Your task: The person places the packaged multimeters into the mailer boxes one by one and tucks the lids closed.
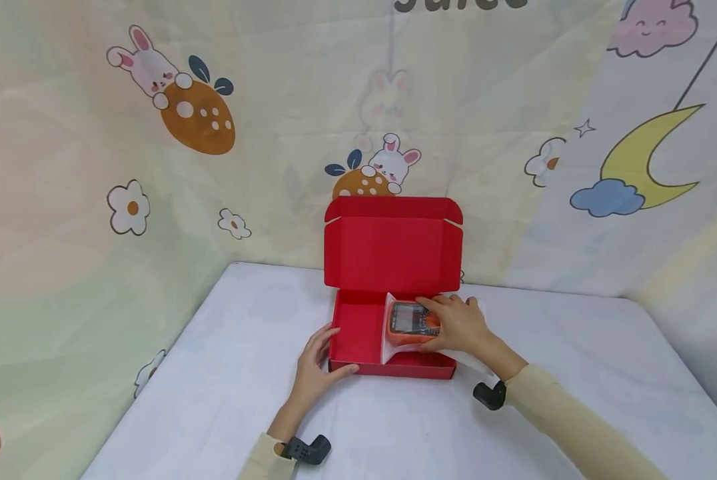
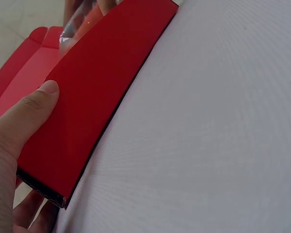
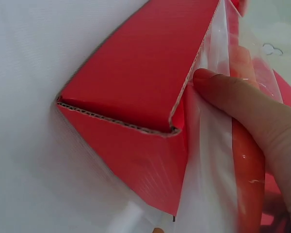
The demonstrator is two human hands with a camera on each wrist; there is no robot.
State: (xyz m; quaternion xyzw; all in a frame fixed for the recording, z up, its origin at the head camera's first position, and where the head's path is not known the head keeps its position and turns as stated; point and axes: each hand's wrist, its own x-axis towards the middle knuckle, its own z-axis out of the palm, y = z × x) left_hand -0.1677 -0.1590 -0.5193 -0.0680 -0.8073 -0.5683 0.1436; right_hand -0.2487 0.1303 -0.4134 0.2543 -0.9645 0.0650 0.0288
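Note:
A red cardboard box [image 1: 358, 327] lies on the table with its lid [image 1: 391, 253] raised at the back. At its front left corner, my left hand [image 1: 312, 373] holds the box, thumb [image 2: 36, 109] on the front wall and the other fingers along the left side. Over the right half of the box, my right hand [image 1: 457, 325] grips an orange multimeter [image 1: 408, 320] with a dark face and grey screen. Clear plastic wrapping [image 3: 211, 160] surrounds the multimeter and hangs past the box's right wall. Whether the multimeter touches the box floor cannot be seen.
A white cloth [image 1: 262, 313] covers the table around the box. Behind it hangs a patterned backdrop [image 1: 280, 133] with rabbits, flowers and a moon. A black wrist camera [image 1: 313, 450] sits on my left wrist, another [image 1: 489, 396] on my right.

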